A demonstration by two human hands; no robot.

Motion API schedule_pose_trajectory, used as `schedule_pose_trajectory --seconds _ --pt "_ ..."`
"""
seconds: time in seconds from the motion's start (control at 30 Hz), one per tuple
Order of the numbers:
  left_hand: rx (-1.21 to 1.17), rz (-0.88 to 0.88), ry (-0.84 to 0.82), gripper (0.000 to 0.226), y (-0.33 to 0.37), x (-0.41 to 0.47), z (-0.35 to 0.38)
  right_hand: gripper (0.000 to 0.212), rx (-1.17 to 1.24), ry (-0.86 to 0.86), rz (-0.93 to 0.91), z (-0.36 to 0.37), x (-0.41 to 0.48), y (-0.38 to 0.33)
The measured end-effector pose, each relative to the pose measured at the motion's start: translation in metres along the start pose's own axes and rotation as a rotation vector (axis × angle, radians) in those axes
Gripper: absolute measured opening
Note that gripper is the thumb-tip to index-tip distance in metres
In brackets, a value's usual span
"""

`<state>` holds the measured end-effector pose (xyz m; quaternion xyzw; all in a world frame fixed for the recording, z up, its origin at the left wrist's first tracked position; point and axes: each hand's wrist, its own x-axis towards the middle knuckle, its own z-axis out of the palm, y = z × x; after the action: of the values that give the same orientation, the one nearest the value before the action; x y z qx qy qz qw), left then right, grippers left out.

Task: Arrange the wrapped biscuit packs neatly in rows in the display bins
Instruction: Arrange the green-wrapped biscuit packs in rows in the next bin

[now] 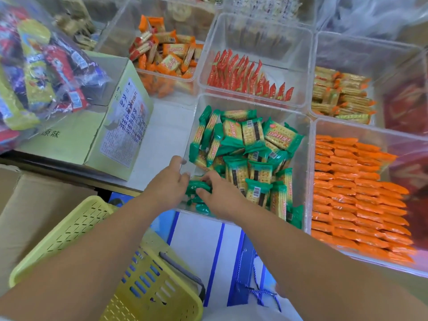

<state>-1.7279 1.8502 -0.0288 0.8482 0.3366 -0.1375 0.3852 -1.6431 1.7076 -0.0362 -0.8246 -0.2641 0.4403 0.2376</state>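
I count five clear plastic display bins [261, 38] in plain sight: one of green-wrapped biscuit packs [252, 135], one of red-wrapped packs [243, 75], one of flat orange-wrapped packs [356, 193], one of yellow packs with orange ends [340, 96] and one of mixed orange and yellow packs [166, 54]. Each lot is too many for me to number. Around them I see one yellow slotted plastic basket [76, 228], one pale green printed carton [111, 135], one brown cardboard box [30, 205], one clear bag of mixed snacks [41, 66], one blue-and-white paper bag [208, 239] and two hands, the left hand [170, 181] and the right hand [222, 195].
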Motion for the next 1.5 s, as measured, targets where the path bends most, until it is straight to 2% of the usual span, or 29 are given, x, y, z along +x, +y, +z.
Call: schedule_pose_trajectory --seconds 0.1,0.17,0.33,0.47,0.53,0.67,0.77,0.87,1.0,1.2,1.37,1.5 --pt "-0.043 0.033 -0.115 0.032 -0.006 0.007 -0.008 0.035 0.079 -0.04 0.06 -0.001 0.007 0.001" --pt "-0.029 0.074 -0.13 0.032 -0.009 0.008 -0.01 0.036 0.164 -0.034 0.096 0.001 0.008 0.001" --pt "0.018 0.15 -0.069 0.03 -0.015 0.008 -0.006 0.038 0.32 0.049 0.197 0.014 0.006 -0.012" --pt "0.053 0.177 -0.006 0.025 -0.016 0.007 -0.002 0.037 0.488 0.018 0.255 0.015 0.008 -0.016" --pt "0.08 0.181 0.022 0.024 -0.017 0.007 -0.001 0.037 0.497 -0.005 0.263 0.013 0.01 -0.016" --pt "0.125 0.153 0.051 0.024 -0.016 0.007 0.001 0.04 0.332 -0.025 0.228 0.006 0.017 -0.014" --pt "0.17 0.135 0.087 0.025 -0.013 0.004 0.002 0.054 0.132 0.008 0.15 0.002 0.018 -0.004" --pt "0.226 0.109 0.124 0.025 -0.009 0.002 0.002 0.06 0.047 -0.036 0.114 0.0 0.018 0.006" --pt "0.31 0.056 0.158 0.035 -0.004 -0.003 0.002 0.057 -0.144 -0.067 0.028 -0.003 0.021 0.005" --pt "0.44 0.018 0.221 0.084 0.001 -0.006 0.006 0.054 -0.407 -0.004 -0.043 -0.006 0.027 0.002" --pt "0.357 0.03 0.23 0.08 -0.006 0.0 0.011 0.035 -0.361 -0.003 -0.167 -0.025 0.027 0.015" --pt "0.314 0.066 0.248 0.074 -0.013 0.003 0.015 0.075 -0.65 -0.074 -0.2 -0.027 0.031 0.016"
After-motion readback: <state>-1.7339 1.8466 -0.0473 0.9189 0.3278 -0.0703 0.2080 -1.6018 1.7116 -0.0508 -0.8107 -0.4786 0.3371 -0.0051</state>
